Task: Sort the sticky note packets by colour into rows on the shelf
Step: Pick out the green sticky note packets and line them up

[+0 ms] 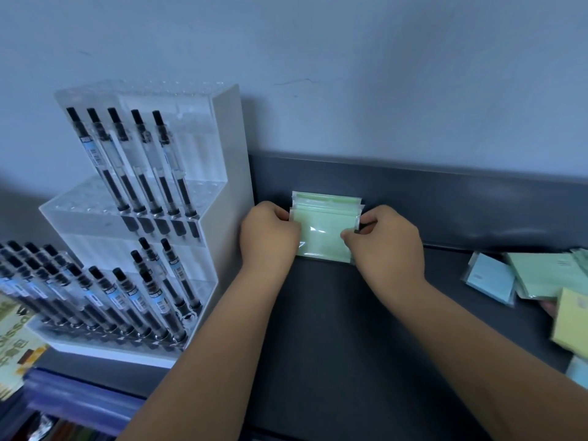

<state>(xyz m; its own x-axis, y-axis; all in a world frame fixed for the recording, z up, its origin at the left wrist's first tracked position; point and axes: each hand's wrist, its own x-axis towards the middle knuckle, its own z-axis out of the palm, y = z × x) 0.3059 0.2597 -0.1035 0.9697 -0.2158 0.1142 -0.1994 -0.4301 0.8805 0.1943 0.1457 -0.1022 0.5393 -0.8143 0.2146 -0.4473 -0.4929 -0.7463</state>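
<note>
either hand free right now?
No: the left hand and the right hand each pinch an opposite side of the green packets.

left hand (pixel 270 238) and right hand (pixel 388 241), forearms bare

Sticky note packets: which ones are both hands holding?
The green stack by the pen display, between left hand and right hand; loose packets at right lie aside.

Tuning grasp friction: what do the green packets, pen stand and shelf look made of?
Green packets: paper pads in clear glossy plastic sleeves; glare streak, see-through edges. Pen stand: likely acrylic, clear front, frosted white side; pens show through. Shelf: dark, matte, no glare; painted metal or laminate, cannot tell.
</note>
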